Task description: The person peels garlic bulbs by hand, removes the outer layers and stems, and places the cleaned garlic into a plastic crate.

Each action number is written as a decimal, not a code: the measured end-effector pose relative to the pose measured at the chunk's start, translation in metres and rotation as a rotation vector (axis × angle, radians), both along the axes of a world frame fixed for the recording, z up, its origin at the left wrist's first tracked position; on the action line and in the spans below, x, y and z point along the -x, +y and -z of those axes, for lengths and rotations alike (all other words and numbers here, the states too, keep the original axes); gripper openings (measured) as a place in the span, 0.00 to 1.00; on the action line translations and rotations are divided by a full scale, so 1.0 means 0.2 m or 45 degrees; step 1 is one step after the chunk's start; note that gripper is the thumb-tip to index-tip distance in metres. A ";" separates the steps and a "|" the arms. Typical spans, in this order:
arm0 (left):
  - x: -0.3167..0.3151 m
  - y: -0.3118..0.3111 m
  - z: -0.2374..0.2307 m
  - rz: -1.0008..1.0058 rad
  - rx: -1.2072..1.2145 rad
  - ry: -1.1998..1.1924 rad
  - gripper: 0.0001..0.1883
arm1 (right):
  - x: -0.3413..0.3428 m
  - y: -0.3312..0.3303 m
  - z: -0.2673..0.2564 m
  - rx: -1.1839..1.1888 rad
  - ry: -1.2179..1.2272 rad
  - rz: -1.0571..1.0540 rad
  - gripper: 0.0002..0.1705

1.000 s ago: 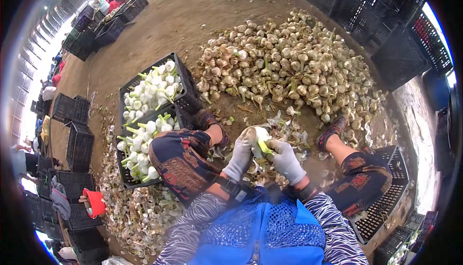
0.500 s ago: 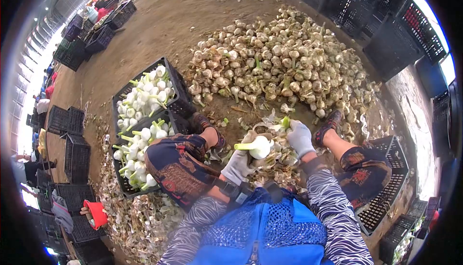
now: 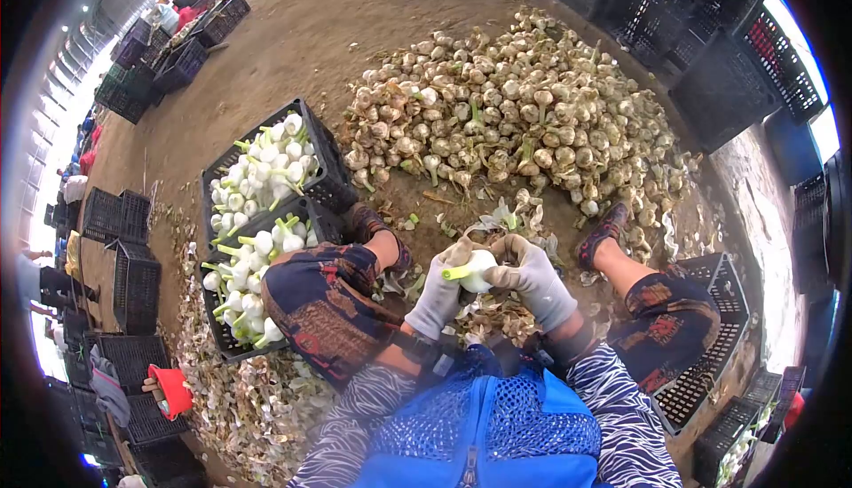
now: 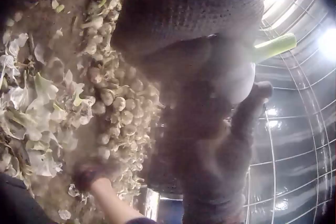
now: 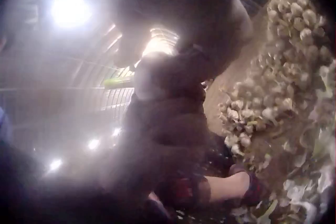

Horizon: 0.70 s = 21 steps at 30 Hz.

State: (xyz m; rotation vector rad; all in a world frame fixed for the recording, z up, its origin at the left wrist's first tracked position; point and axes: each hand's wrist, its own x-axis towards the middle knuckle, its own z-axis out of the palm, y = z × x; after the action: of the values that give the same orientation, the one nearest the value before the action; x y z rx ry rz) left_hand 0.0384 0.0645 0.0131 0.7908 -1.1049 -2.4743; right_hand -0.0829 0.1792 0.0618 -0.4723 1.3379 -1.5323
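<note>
A peeled white garlic bulb (image 3: 477, 271) is held between both gloved hands in front of the blue vest, its cut green stem pointing left. The left hand (image 3: 438, 291) grips it from the left with curled fingers. From the right, the right hand (image 3: 535, 284) pinches its side with thumb and fingers. In the left wrist view the bulb (image 4: 239, 82) shows between the two dark gloves, stem outward. The right wrist view shows the bulb (image 5: 152, 77) dimly, partly covered by fingers.
A large heap of unpeeled garlic (image 3: 532, 115) lies ahead. Two black crates (image 3: 333, 164) with peeled bulbs stand left of the left leg. Loose skins (image 3: 257, 408) cover the ground. A red bucket (image 3: 175, 390) stands far left, an empty crate (image 3: 732, 310) by the right leg.
The right hand moved away from the bulb to the right, then came back and now pinches it. The bulb stays in the left hand, its stem swung round to the left.
</note>
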 end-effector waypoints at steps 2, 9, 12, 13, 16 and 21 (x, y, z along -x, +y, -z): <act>0.00 0.00 -0.01 0.033 0.073 0.036 0.28 | 0.04 0.01 0.01 -0.012 -0.115 -0.061 0.27; 0.00 0.00 -0.03 0.162 -0.009 0.106 0.27 | 0.09 0.08 0.08 0.183 -0.543 -0.110 0.15; 0.01 0.02 -0.06 0.068 0.078 0.052 0.27 | 0.01 0.09 -0.12 -0.135 0.003 0.014 0.21; 0.01 0.02 -0.06 -0.009 0.080 0.034 0.26 | -0.02 0.09 -0.10 -0.208 0.365 0.006 0.19; 0.02 0.03 -0.04 -0.054 0.117 0.072 0.23 | -0.08 0.07 -0.09 -0.075 1.360 0.138 0.13; 0.01 0.04 -0.02 -0.096 0.283 -0.002 0.18 | -0.05 0.07 -0.04 -0.132 1.302 0.058 0.10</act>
State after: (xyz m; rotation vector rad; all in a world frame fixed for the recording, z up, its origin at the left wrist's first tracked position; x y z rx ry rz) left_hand 0.0363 0.0722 0.0179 0.7527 -1.2983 -2.2407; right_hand -0.0721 0.1936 0.0707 -1.2648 2.1790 -1.2554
